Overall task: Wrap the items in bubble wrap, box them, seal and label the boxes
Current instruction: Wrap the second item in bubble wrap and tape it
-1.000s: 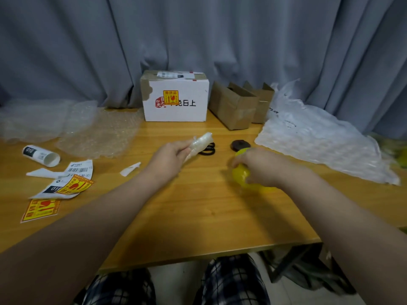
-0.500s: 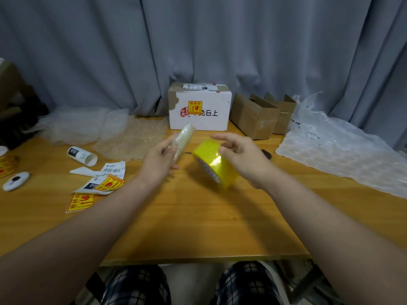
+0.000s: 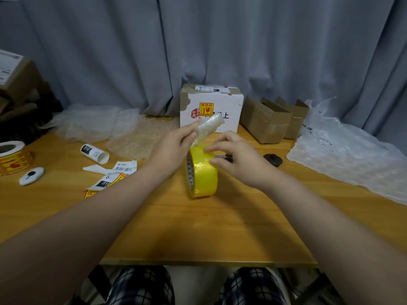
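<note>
Here the left grip (image 3: 174,146) curls round the wrapped item (image 3: 209,126), raised, while the right grip (image 3: 240,159) lays nearly straight fingers (image 3: 214,149) on the tape roll (image 3: 203,175), on edge on the worktop (image 3: 198,227) just beneath both.

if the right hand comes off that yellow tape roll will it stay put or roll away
Likely to roll: the yellow tape roll stands on its curved edge on the table, with the right hand touching its top. Its glossy surface probably feels slippery, and the thick winding suggests stiffness.
</note>
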A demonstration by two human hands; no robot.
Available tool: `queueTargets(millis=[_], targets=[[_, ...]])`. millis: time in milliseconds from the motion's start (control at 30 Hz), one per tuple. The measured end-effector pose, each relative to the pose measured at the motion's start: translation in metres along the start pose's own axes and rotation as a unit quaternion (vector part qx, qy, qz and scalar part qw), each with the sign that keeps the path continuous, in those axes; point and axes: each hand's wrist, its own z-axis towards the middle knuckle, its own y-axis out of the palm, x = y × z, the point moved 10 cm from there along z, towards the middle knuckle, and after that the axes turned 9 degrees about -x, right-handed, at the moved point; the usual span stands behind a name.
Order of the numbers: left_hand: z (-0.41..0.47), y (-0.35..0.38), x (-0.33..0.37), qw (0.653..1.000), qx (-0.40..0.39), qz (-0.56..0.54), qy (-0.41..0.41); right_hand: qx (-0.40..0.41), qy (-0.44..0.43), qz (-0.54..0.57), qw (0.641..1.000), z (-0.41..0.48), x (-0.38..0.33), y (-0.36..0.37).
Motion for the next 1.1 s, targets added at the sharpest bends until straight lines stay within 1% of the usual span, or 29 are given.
queueTargets(millis=[67, 167, 333, 467, 600, 733, 833, 933, 1000, 1100], targets=[[-0.001, 0.002, 0.003, 1.0, -0.001, -0.01, 0.012, 0.002, -0.026, -0.042, 0.999, 0.001, -0.007, -0.001], [-0.003, 0.002, 0.003, 0.999, 0.001, -0.042, 0.02, 0.007, -0.034, -0.031, 0.999, 0.007, -0.013, -0.002], [-0.001, 0.003, 0.0, 0.996, -0.015, -0.084, 0.016, -0.012, -0.042, -0.02, 0.999, 0.02, -0.02, -0.001], [0.003, 0.005, 0.0, 0.995, -0.035, -0.094, 0.011, -0.058, -0.065, -0.048, 0.995, 0.027, -0.029, 0.0], [0.008, 0.006, -0.005, 0.995, -0.038, -0.094, -0.006, -0.094, -0.066, -0.089, 0.989, 0.035, -0.031, 0.008], [0.009, 0.007, -0.006, 0.994, -0.051, -0.1, -0.014, -0.085, -0.089, -0.077, 0.989, 0.031, -0.03, 0.007], [0.008, 0.008, -0.001, 0.987, -0.065, -0.146, -0.01, -0.061, -0.117, -0.071, 0.989, 0.028, -0.03, 0.0], [0.006, 0.008, 0.002, 0.984, -0.061, -0.168, -0.005, -0.035, -0.142, -0.068, 0.987, 0.024, -0.03, -0.003], [0.005, 0.007, 0.001, 0.983, -0.057, -0.176, -0.006, -0.04, -0.136, -0.057, 0.988, 0.026, -0.028, -0.002], [0.007, 0.008, 0.0, 0.98, -0.063, -0.188, -0.007, -0.083, -0.098, -0.038, 0.991, 0.037, -0.025, 0.0]])
